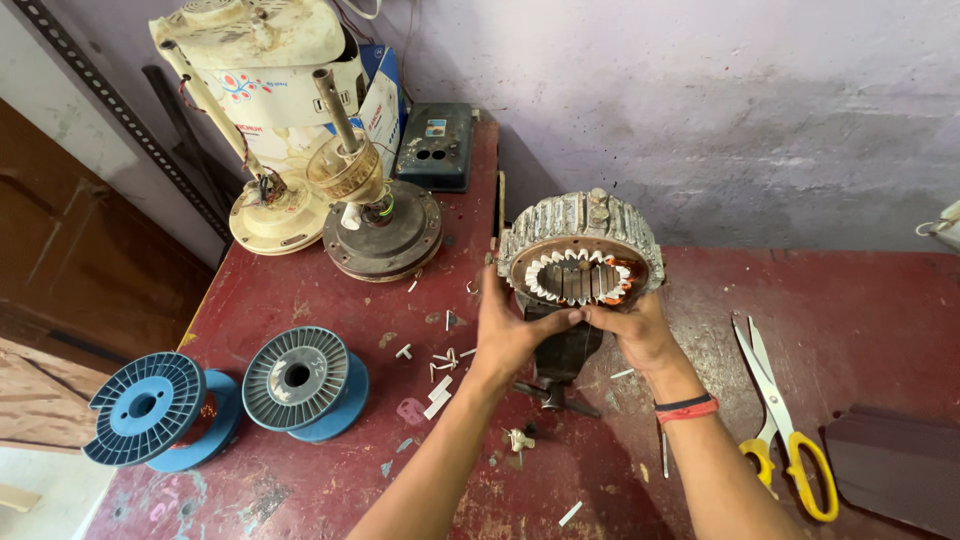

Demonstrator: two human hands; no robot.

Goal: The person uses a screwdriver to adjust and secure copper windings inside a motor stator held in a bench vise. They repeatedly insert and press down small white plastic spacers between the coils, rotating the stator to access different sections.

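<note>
my fingers: both sets pressed onto the lower rim of the stator [580, 250], thumbs meeting at its 6 o'clock, pinching the edge
left hand [508, 335]: at the stator's 7 o'clock
right hand [640, 335]: at 5 o'clock, red-black band on wrist
stator: ringed, slotted, upright on a dark stand [562, 360], mid-table
table [860, 300]: red, worn
scissors [785, 420]: yellow-handled, 4 o'clock of my right hand
wire spools [225, 395]: two blue, 8 o'clock
fan motor parts [340, 200]: 11 o'clock
white scraps [440, 370]: just left of my left hand

Stator [580, 255] mid-table [850, 310] on stand [560, 360], both hands at its front, spools [295, 378] left, scissors [780, 415] right, fan motors [380, 225] behind-left.
</note>
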